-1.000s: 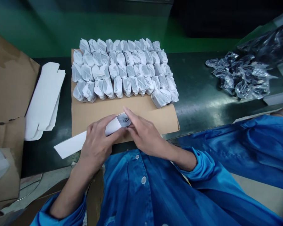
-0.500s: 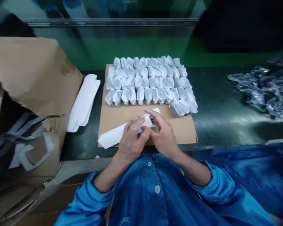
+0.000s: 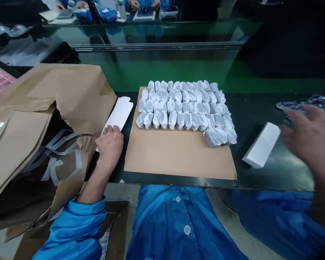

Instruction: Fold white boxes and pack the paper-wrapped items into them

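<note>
At the left, my left hand (image 3: 110, 144) has its fingers curled on the stack of flat white cartons (image 3: 120, 112), gripping at its near part. The fingertips are partly hidden. My right hand (image 3: 311, 133) is at the far right, blurred, with fingers apart and nothing visible in it. Just left of its thumb, a folded white box (image 3: 262, 146) lies on the dark table. Between my hands, rows of small items in whitish wrapping (image 3: 180, 119) stand on a brown cardboard sheet (image 3: 176, 155). One wrapped item (image 3: 215, 137) lies in front of the rows at their right end.
A large brown carton (image 3: 78, 83) with open flaps and pale strips (image 3: 54, 166) stands at the left, close beside my left arm. Clear plastic bags (image 3: 300, 104) lie at the right behind my right hand. Across the partition, other people's hands (image 3: 146, 4) are at work.
My hands have separated from the white box they held together over the cardboard. The box now lies at the right, my left hand is on the flat cartons, and the view has shifted.
</note>
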Demonstrator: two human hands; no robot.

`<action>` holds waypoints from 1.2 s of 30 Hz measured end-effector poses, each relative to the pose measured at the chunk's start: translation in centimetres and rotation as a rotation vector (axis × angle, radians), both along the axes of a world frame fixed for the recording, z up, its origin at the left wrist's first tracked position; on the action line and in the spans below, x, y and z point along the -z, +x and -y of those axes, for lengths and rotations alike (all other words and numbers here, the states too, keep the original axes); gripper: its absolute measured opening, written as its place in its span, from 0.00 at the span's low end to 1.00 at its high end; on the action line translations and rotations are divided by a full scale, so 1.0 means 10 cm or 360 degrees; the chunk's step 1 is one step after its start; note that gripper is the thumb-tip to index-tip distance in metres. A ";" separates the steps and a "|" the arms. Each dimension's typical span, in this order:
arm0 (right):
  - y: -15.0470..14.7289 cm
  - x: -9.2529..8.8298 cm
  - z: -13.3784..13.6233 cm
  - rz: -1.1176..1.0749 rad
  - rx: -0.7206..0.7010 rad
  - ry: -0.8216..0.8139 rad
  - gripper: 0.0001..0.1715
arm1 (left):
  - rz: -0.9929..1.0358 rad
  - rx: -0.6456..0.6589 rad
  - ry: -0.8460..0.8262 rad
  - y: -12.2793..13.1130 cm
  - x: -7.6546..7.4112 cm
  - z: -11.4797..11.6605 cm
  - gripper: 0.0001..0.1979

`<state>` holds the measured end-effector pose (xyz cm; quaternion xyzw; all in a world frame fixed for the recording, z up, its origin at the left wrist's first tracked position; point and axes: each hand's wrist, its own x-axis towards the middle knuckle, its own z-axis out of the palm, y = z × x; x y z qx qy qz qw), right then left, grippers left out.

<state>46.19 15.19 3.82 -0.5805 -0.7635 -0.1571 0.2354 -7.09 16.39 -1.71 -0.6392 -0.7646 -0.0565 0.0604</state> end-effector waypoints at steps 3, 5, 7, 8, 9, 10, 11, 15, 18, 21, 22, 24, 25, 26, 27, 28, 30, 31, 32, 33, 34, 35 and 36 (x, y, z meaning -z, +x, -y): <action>-1.04 0.09 0.32 -0.0371 -0.0205 -0.0169 0.24 | 0.0000 -0.0073 0.0137 0.04 -0.04 0.10 0.17; -1.79 0.17 0.54 -0.0894 -0.0562 -0.0563 0.25 | 0.0034 -0.0110 0.0383 0.16 -0.04 0.25 0.18; -2.43 0.23 0.66 -0.1543 -0.0847 -0.1146 0.38 | 0.0142 -0.0006 0.0829 0.41 0.01 0.47 0.17; -2.66 0.26 0.67 -0.1809 -0.0925 -0.1278 0.43 | 0.0237 0.0145 0.1108 0.57 0.04 0.61 0.16; -2.82 0.27 0.64 -0.2011 -0.0913 -0.1304 0.43 | 0.0281 0.0387 0.1229 0.74 0.07 0.76 0.19; -2.89 0.28 0.58 -0.2123 -0.0848 -0.1287 0.40 | 0.0351 0.0636 0.1247 0.89 0.09 0.91 0.24; -2.87 0.27 0.50 -0.2138 -0.0764 -0.1252 0.34 | 0.0439 0.0884 0.1172 1.01 0.08 1.04 0.28; -2.26 0.08 0.20 -0.1425 -0.0908 -0.1529 0.18 | 0.1233 0.0772 0.1080 1.03 -0.22 1.28 0.36; -1.86 -0.08 0.16 -0.0730 -0.1283 -0.1894 0.16 | 0.1790 0.0569 0.0453 0.78 -0.44 1.12 0.32; -1.84 -0.08 0.34 -0.0297 -0.1164 -0.1604 0.25 | 0.1821 0.0481 -0.0254 0.69 -0.43 0.91 0.14; -1.88 -0.05 0.43 -0.0185 -0.1048 -0.1390 0.33 | 0.1923 0.0383 -0.0295 0.70 -0.38 0.87 0.14; -1.97 0.03 0.60 0.0006 -0.0879 -0.0996 0.46 | 0.2239 0.0241 -0.0368 0.73 -0.29 0.85 0.15; -2.00 0.07 0.65 0.0083 -0.0857 -0.0871 0.47 | 0.2378 0.0239 -0.0451 0.73 -0.26 0.85 0.17; -2.01 0.09 0.69 0.0147 -0.0870 -0.0804 0.45 | 0.2463 0.0279 -0.0565 0.73 -0.24 0.86 0.19; -2.00 0.11 0.70 0.0185 -0.0905 -0.0770 0.41 | 0.2487 0.0346 -0.0692 0.72 -0.24 0.86 0.20; -1.98 0.12 0.70 0.0198 -0.0948 -0.0760 0.38 | 0.2462 0.0410 -0.0798 0.71 -0.25 0.86 0.21; -1.93 0.10 0.66 0.0179 -0.1038 -0.0781 0.35 | 0.2351 0.0481 -0.0887 0.68 -0.29 0.86 0.21; -1.90 0.09 0.64 0.0160 -0.1080 -0.0797 0.35 | 0.2288 0.0488 -0.0876 0.67 -0.30 0.85 0.21; -1.88 0.09 0.62 0.0140 -0.1113 -0.0805 0.35 | 0.2233 0.0483 -0.0832 0.67 -0.31 0.84 0.21; -1.86 0.08 0.61 0.0122 -0.1139 -0.0796 0.34 | 0.2189 0.0477 -0.0761 0.68 -0.31 0.83 0.20; -1.85 0.08 0.61 0.0117 -0.1153 -0.0766 0.34 | 0.2151 0.0469 -0.0677 0.69 -0.30 0.83 0.18; -1.85 0.08 0.62 0.0131 -0.1157 -0.0709 0.33 | 0.2117 0.0461 -0.0593 0.71 -0.28 0.82 0.16; -1.85 0.08 0.63 0.0164 -0.1151 -0.0640 0.31 | 0.2091 0.0453 -0.0522 0.73 -0.26 0.82 0.14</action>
